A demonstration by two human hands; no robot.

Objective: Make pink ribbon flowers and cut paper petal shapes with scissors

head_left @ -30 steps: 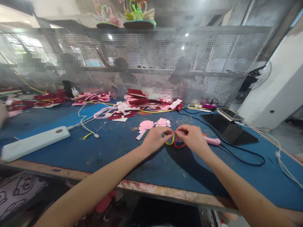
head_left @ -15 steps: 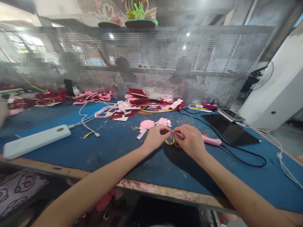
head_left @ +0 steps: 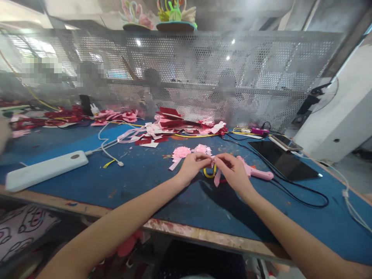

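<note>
Between the fingertips of my left hand (head_left: 193, 167) and my right hand (head_left: 232, 170) is a pink ribbon (head_left: 217, 178), pinched by both, its tail hanging down. Just under it on the table lie scissors with a yellow handle loop (head_left: 208, 173), mostly covered by my hands. Two pink ribbon flowers (head_left: 181, 152) with tails lie behind my left hand. Beside my right hand rests a pink-handled tool (head_left: 261, 174) with a black cord, probably a glue gun; its front is partly hidden.
Ribbon and red paper pieces (head_left: 168, 123) are heaped along the mesh screen (head_left: 186, 77). A white power bank (head_left: 46, 170) with cables lies left. A dark tablet (head_left: 285, 159) and a phone (head_left: 286, 142) are at right. Blurred people show behind the mesh.
The pink ribbon's tail now hangs below my fingers, where before it was mostly hidden. My hands stay close together, with the right fingers slightly shifted. The view has moved a little.
</note>
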